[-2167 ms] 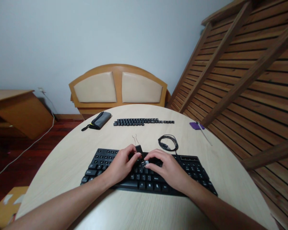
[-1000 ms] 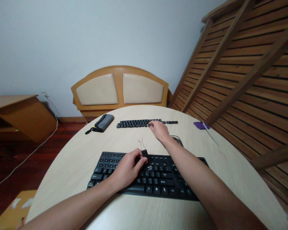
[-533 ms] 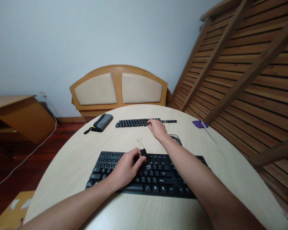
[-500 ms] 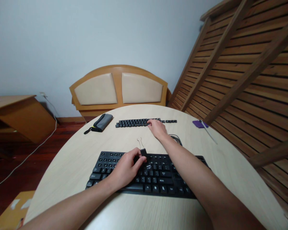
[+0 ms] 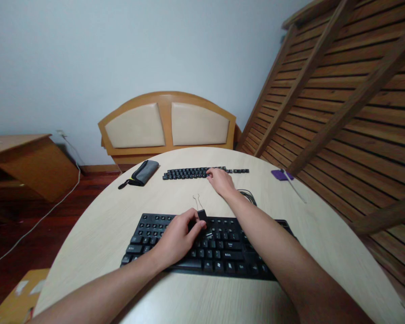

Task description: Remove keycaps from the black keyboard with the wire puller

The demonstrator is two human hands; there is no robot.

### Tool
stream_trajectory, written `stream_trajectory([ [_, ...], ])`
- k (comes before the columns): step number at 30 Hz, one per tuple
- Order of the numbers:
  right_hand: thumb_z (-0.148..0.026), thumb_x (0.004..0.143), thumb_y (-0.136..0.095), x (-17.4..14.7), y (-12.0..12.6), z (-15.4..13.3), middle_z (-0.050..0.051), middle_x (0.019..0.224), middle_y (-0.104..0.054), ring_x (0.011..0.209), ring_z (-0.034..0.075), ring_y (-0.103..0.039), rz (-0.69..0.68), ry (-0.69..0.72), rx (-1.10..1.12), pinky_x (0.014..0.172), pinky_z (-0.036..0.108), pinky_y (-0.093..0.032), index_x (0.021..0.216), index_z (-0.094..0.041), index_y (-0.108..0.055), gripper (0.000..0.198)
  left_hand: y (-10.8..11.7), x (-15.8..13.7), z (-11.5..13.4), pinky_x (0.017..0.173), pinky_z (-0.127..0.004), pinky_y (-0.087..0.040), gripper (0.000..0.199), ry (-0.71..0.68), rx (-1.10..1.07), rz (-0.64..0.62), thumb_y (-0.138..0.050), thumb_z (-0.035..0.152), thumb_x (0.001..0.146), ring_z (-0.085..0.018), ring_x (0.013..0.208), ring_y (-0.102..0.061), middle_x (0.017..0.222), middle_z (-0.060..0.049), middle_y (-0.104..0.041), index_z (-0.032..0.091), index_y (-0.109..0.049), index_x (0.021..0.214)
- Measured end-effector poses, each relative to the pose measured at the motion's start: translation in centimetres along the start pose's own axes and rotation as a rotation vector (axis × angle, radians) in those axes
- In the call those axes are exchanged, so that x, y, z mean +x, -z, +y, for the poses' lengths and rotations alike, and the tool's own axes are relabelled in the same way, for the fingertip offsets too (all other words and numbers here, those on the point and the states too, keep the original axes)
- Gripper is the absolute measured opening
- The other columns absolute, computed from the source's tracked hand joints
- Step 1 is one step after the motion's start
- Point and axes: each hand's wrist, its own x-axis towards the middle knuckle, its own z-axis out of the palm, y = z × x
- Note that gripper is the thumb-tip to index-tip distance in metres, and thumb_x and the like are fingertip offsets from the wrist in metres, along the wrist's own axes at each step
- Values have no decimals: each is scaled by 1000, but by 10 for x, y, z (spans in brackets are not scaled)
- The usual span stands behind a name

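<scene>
My left hand (image 5: 179, 234) is closed around a keycap puller (image 5: 202, 216), a small black handle with two thin wires pointing away from me. It rests over a black keyboard (image 5: 219, 265), whose upper left rows show bare switches while the lower rows still carry keys. Farther off, my right hand (image 5: 220, 181) reaches to the right part of several rows of loose black keycaps (image 5: 184, 173). Its thumb and forefinger are pinched on a keycap at the near row, largely hidden by the fingers. My right forearm covers part of the keyboard's right side.
A grey and black pouch (image 5: 145, 173) lies at the table's left. Behind my right forearm is a coiled black cable (image 5: 248, 195). At the right, a purple cloth (image 5: 279, 175) lies under a thin brush-like tool (image 5: 296, 189). The round table (image 5: 97, 252) has a curved edge.
</scene>
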Motion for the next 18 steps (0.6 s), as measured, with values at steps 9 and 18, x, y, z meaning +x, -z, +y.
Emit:
stream_trajectory([
  [9,-25,89,-56,1,-1,0,3,111,-70,101,21,-63,14,9,-7,82,30,-47,110,-27,-66,23,0,0,0,73,-32,-43,15,-2,3,4,-51,29,93,-19,78,-60,82,-1,-66,19,-57,83],
  [18,-24,89,-55,1,-3,1,3,109,-70,101,21,-62,21,28,-19,81,31,-46,111,-27,-65,24,0,0,1,72,-32,-42,16,-2,0,3,-51,29,93,-19,77,-59,80,-1,-65,19,-57,83],
])
